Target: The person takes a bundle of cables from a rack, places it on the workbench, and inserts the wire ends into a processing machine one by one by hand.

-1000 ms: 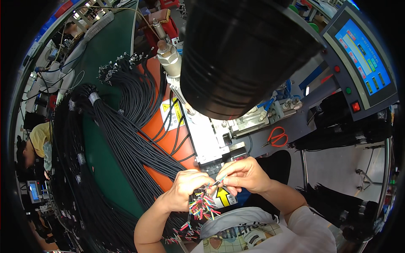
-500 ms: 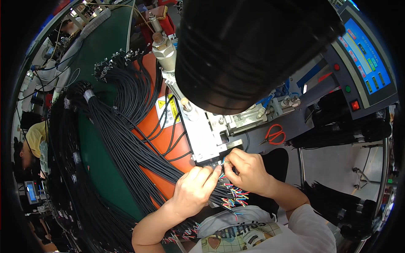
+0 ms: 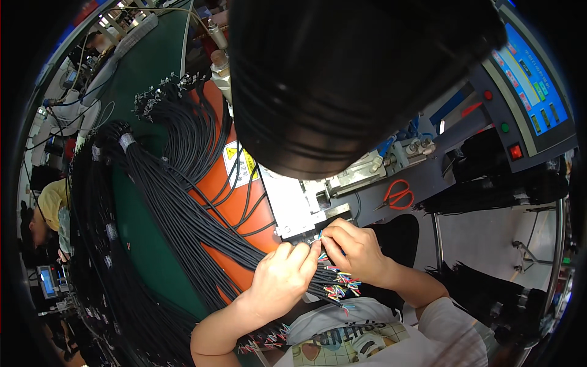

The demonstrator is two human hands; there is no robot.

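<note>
My left hand [image 3: 282, 276] and my right hand [image 3: 358, 252] meet at the front edge of a metal press [image 3: 295, 205]. The fingers of my right hand pinch thin coloured wires [image 3: 320, 235], of which only a bit shows. Thumb and index finger of my left hand close at a small white piece beside the wires; the fingers largely hide what they grip. Under my hands runs a thick bundle of black cables [image 3: 211, 223], its stripped ends fanning out in red, blue, yellow and white [image 3: 342, 284].
Red-handled snips [image 3: 398, 194] lie on the grey surface right of the press. A large black cylinder [image 3: 361, 79] hides much of the machine. A control panel [image 3: 529, 79] stands at the upper right. More cable bundles [image 3: 489, 192] hang at the right. Further left, a person in yellow [image 3: 52, 202] bends down.
The view has shifted slightly, with the black cylinder covering more of the press. My right fingers have drawn a little closer to my left fingertips.
</note>
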